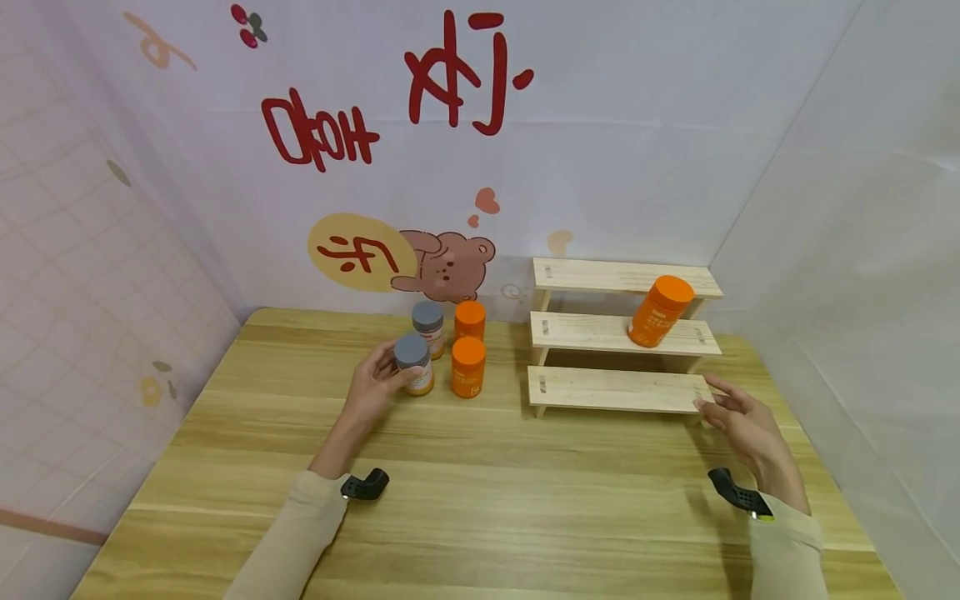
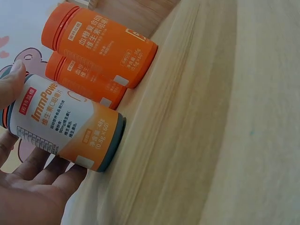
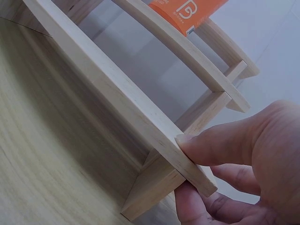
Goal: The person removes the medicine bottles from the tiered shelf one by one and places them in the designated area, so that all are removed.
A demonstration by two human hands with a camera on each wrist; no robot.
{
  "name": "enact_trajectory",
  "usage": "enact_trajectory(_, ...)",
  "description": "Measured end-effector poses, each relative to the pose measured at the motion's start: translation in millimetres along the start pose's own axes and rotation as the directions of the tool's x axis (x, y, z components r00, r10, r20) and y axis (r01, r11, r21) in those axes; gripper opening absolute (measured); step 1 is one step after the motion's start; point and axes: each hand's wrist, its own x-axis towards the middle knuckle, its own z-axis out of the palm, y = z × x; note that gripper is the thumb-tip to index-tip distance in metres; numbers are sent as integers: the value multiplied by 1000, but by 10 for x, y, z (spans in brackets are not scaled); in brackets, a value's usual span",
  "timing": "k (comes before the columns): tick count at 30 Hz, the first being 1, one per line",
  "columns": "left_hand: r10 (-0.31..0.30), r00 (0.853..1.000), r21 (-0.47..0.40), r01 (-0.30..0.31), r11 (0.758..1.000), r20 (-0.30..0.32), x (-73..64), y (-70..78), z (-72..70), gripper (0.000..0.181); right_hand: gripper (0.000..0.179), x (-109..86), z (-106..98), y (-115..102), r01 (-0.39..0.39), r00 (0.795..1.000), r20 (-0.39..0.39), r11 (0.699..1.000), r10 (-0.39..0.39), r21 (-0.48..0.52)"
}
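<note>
My left hand [image 1: 371,385] grips a supplement bottle [image 1: 414,363] with a grey lid and a white and orange label. The thumb lies near its lid in the left wrist view, and its base [image 2: 112,145] is down at the wooden table. Over on the right, a three-step wooden display rack [image 1: 615,389] stands on the table. My right hand [image 1: 750,425] pinches the right end of its lowest step, thumb [image 3: 192,145] on top and fingers below. One orange bottle [image 1: 660,312] stands on the middle step, toward the right.
A second grey-lidded bottle [image 1: 428,321] stands just behind the held one. Two orange bottles, a front one [image 1: 468,371] and a back one [image 1: 470,317], stand between it and the rack. A printed white wall covering [image 1: 615,167] borders the table [image 1: 510,500] behind and at the sides.
</note>
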Motion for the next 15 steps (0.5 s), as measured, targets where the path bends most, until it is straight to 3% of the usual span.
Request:
enact_trajectory(7, -19, 999, -8, 19, 1000, 45, -3, -53, 8, 61, 85, -6, 9, -14, 17, 1000, -10, 1000, -17, -20)
enact_trajectory(15, -29, 998, -8, 30, 1000, 51, -7, -42, 36, 61, 83, -7, -1, -10, 3, 1000, -4, 1000, -3, -13)
